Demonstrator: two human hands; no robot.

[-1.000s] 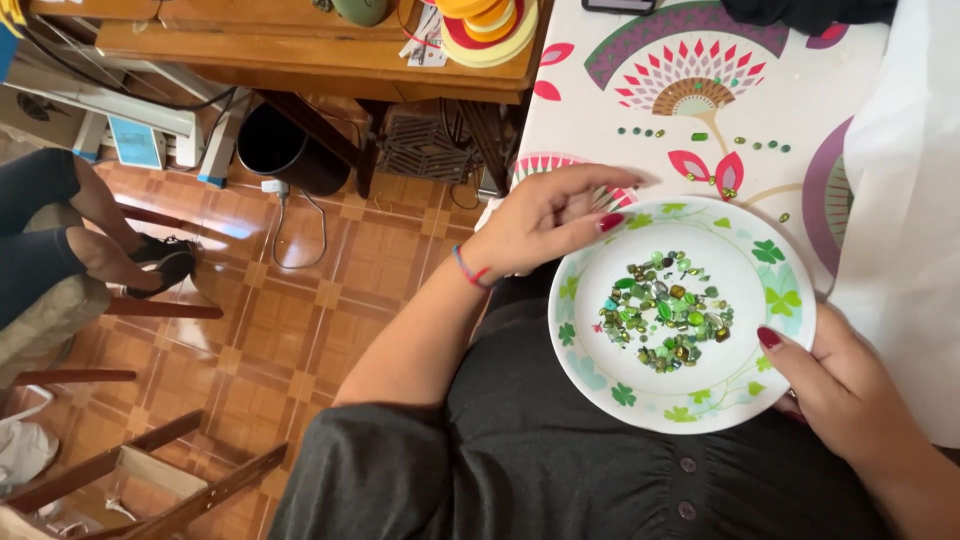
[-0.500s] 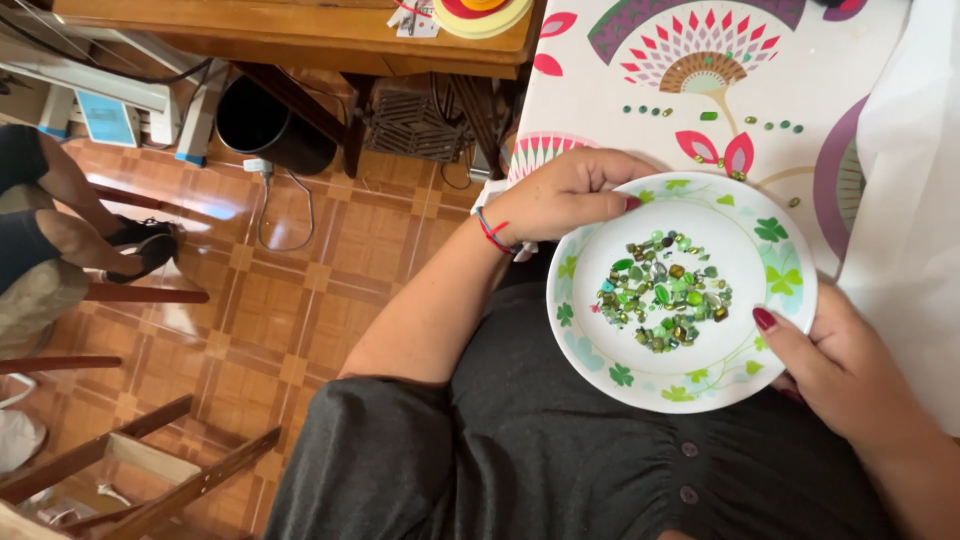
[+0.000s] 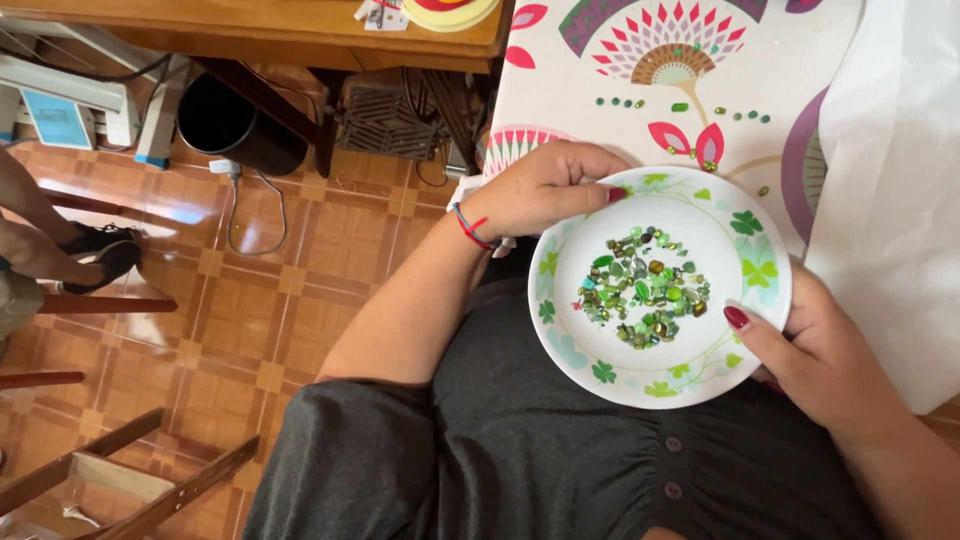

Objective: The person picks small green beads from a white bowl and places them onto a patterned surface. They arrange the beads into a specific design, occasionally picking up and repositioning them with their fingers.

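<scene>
plate (image 3: 745,262) of green beads (image 3: 645,288) sits over the lap, just off the counter (image 3: 780,90) edge. left hand (image 3: 545,188) curled on the plate's far-left rim, thumb tip over the lip; right hand (image 3: 815,350) cups the plate's near-right rim, thumb on top. both pinching the plate. judgement: keep it level, beads are loose and piled mid-plate, a tilt spills them. a few stray beads lie on the counter beyond the plate. open floor (image 3: 250,300) left of plate; white cloth (image 3: 890,180) crowds its right.
</scene>
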